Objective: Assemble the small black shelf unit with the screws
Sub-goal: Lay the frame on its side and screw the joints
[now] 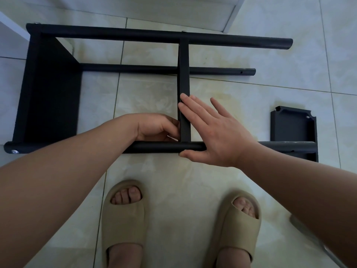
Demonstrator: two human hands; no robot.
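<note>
3 poles (pixel 135 34), 3 panels (pixel 52 89), 2 slippers (pixel 123 219)

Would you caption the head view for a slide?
Right hand flat against middle shelf, left hand curled where it meets the near pole.

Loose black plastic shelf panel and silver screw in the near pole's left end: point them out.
Loose black plastic shelf panel (pixel 291 128): head view, its flat middle.
Silver screw (pixel 14 151): head view, its round head.

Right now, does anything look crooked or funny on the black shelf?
Yes. One shelf panel lies loose on the floor at the right and is not fitted. The end of the near pole lies across it, and the far pole sticks out bare on that side.
</note>
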